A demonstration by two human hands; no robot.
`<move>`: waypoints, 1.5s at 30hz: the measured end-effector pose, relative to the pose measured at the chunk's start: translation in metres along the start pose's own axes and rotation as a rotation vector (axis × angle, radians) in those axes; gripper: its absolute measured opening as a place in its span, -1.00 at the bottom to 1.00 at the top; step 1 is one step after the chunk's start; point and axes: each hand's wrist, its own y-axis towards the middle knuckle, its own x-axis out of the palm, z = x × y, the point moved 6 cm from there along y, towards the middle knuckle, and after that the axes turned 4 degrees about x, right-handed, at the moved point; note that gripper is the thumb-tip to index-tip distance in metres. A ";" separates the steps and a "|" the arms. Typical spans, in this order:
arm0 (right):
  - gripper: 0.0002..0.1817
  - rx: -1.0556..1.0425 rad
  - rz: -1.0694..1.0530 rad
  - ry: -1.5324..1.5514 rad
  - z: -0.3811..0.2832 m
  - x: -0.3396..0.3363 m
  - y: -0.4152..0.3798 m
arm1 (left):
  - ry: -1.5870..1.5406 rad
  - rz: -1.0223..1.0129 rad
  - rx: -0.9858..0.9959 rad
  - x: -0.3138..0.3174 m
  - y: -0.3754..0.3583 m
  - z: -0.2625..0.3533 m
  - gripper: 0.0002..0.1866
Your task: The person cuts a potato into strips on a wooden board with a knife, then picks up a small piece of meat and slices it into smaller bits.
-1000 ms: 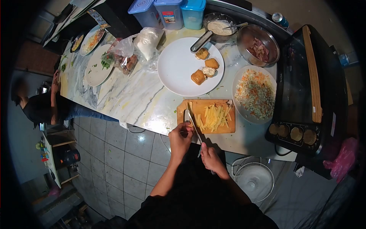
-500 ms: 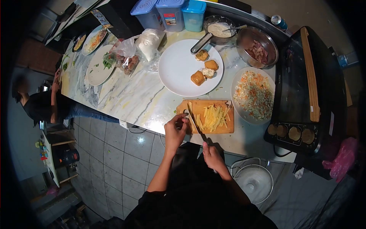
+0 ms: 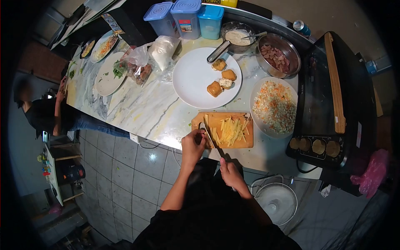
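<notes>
My right hand [image 3: 231,173] grips the handle of a knife [image 3: 213,145], its blade slanting up and left across a wooden cutting board [image 3: 247,143]. At the board's left edge, my left hand [image 3: 193,148] has its fingers drawn together close beside the blade. Anything between those fingertips is too small or hidden to make out. Pale yellow cut strips [image 3: 230,131] lie heaped on the board, to the right of the blade.
Beyond the board stands a white plate [image 3: 189,79] with fried tofu pieces [image 3: 215,88]. Rightward are a plate of chopped vegetables [image 3: 273,106], a steel bowl of meat [image 3: 275,58] and a black toaster oven [image 3: 321,100]. Another person [image 3: 43,112] stands at the far left.
My left hand's fingers have come down closer to the knife blade, and the blade has shifted slightly on the board. The whole view has moved a little.
</notes>
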 end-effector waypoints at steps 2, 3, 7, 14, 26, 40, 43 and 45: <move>-0.26 -0.048 0.037 -0.020 0.003 0.000 0.001 | 0.011 0.038 0.077 -0.001 -0.002 0.001 -0.83; -0.26 -0.048 0.037 -0.020 0.001 -0.001 0.000 | 0.012 0.038 0.077 -0.001 -0.002 0.001 -0.83; -0.26 -0.042 0.038 -0.030 0.008 0.001 0.005 | 0.007 0.030 0.044 -0.002 -0.003 0.002 -0.82; -0.26 -0.131 0.054 -0.050 0.002 0.003 0.008 | -0.017 0.042 -0.024 -0.003 -0.006 0.000 -0.80; -0.25 -0.163 0.079 -0.028 -0.002 0.005 0.010 | 0.002 0.059 -0.011 -0.003 -0.006 0.001 -0.80; -0.28 -0.190 0.097 -0.040 -0.009 0.003 0.007 | -0.065 0.030 -0.051 -0.003 -0.006 -0.001 -0.80; -0.28 -0.175 0.104 -0.034 -0.004 0.005 0.009 | -0.090 0.032 -0.070 -0.004 -0.006 -0.002 -0.81; -0.27 -0.163 0.113 -0.035 -0.002 0.005 0.009 | -0.091 0.032 -0.063 -0.004 -0.006 -0.003 -0.82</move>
